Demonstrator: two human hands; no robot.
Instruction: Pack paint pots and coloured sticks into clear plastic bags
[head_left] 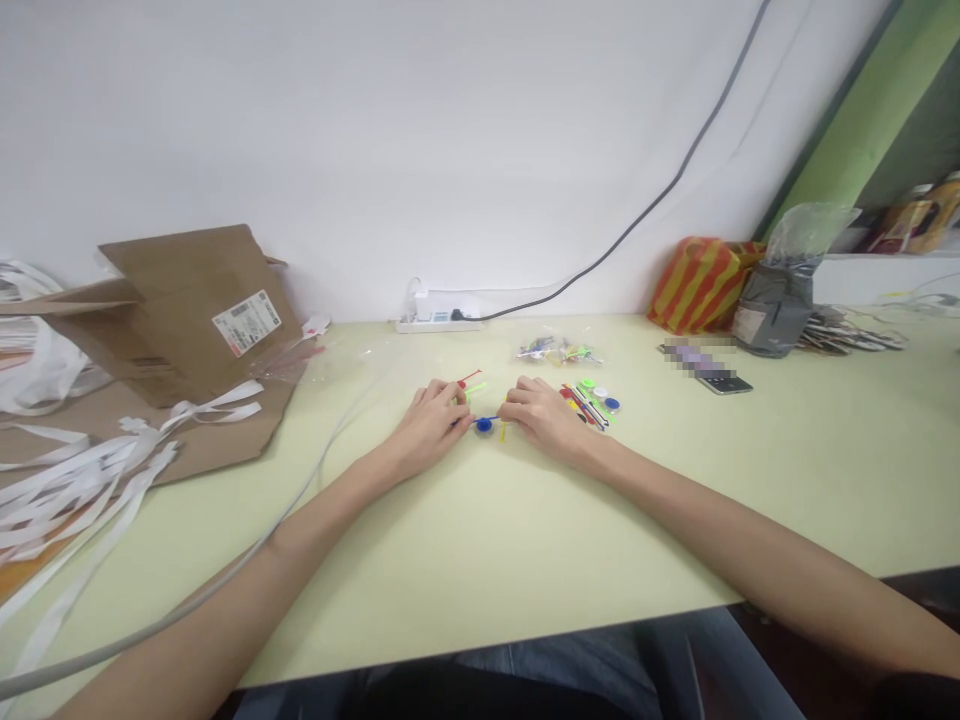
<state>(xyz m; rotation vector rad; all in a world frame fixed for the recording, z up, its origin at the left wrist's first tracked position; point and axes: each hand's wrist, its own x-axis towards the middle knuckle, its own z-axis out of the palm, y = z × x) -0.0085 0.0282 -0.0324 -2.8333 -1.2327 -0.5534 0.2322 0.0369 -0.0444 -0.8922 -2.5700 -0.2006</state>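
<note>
My left hand [431,418] and my right hand [544,418] sit close together on the pale green table [480,560], fingertips nearly meeting. Between them lies a small blue plastic disc with a thin blue stem [484,425], and the left fingertips pinch the stem's end. The right fingertips are beside its other end, but what they touch is hard to tell. A small yellow piece [502,432] lies just below them. Thin red and green plastic sticks [470,384] stand out past my left fingers. A heap of coloured sticks and discs [589,405] lies right of my right hand.
A clear bag of small coloured parts [556,350] lies behind my hands, near a white power strip [439,322] with a dark cable. Flattened cardboard [180,320] and white paper strips [82,490] lie left. A striped bag [701,285], grey bag [776,305] and phone [724,383] lie right.
</note>
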